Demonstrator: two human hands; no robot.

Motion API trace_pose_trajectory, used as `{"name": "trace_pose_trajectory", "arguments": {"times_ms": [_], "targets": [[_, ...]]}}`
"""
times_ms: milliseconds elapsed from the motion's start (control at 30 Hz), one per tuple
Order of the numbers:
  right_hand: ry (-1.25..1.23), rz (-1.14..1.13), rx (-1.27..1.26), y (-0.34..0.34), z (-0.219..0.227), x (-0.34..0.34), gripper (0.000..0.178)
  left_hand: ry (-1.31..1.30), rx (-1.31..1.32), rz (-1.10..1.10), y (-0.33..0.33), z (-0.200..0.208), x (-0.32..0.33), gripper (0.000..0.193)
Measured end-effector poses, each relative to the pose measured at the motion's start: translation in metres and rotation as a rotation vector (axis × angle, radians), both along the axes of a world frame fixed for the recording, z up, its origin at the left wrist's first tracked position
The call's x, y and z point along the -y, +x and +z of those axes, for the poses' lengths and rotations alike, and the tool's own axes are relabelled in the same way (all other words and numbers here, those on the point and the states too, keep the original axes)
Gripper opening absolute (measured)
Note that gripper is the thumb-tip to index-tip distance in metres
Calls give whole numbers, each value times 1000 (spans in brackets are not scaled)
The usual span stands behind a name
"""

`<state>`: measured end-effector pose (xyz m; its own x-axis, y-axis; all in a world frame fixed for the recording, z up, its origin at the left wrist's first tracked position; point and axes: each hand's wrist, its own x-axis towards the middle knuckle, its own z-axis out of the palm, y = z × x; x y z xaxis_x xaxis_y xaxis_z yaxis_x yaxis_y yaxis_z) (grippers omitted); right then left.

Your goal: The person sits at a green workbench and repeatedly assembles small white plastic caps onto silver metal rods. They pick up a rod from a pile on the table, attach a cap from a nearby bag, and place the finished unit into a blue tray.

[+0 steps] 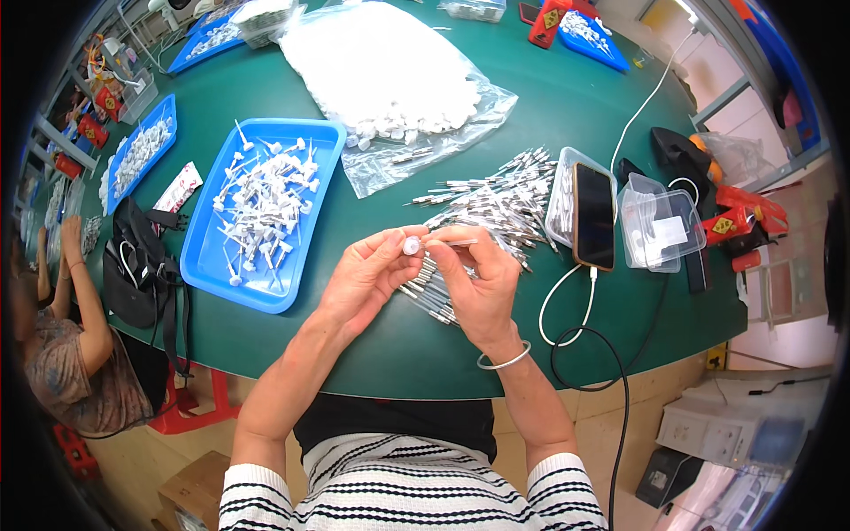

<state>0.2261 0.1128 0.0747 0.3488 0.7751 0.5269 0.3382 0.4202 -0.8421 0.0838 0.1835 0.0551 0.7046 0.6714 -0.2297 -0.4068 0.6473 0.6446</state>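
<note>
Striped shirt (403, 487) at bottom; mid-frame, left hand (367, 276) pinches white cap (411, 246), right hand (484, 285) pinches stick (462, 242), room below to green table's (416, 373) edge.

Above the green bench (381, 361), the left hand (365, 273) pinched a small white cap (411, 245) while the right hand (480, 288) held a thin rod (462, 242) beside it, a blue tray (200, 257) of white-capped pieces (266, 203) lying leftward and slender rods (491, 208) heaped just beyond.
</note>
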Motion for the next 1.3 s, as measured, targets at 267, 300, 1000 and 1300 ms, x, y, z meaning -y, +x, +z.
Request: {"name": "trace_pose_trajectory", "arguments": {"times_ms": [267, 300, 1000, 1300], "targets": [[5, -32, 56, 1, 0, 1, 8, 1, -4, -15, 1, -2, -1, 33], [8, -36, 72, 1, 0, 0, 9, 8, -15, -10, 1, -1, 0, 33], [-53, 45, 79, 10, 4, -1, 8, 109, -119, 12, 1, -2, -1, 29], [-55, 33, 108, 9, 1, 0, 8, 100, -113, 13, 2, -2, 0, 29]]}}
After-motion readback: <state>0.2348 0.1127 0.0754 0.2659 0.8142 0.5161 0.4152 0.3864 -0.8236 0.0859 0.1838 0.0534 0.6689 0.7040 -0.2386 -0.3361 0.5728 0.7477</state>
